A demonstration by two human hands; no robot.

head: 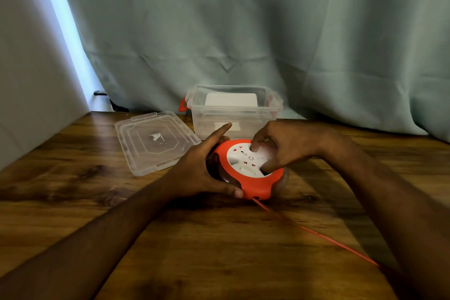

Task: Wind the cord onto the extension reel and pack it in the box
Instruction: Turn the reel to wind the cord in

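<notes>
one extension reel is lying flat on the wooden table, socket face pointing up, its single orange cord trailing from the near edge toward the lower right. left hand is gripping the reel's left rim, index finger extended, while right hand is pressing curled fingertips onto the white face. one clear box is sitting open just behind, one lid lying flat to its left.

A wooden table with dark grain carries a clear plastic box (open, red latches at its ends) near the far edge. Its clear lid lies flat just left of it. An orange extension reel sits in front, its orange cord trailing across the wood toward the near right.
</notes>
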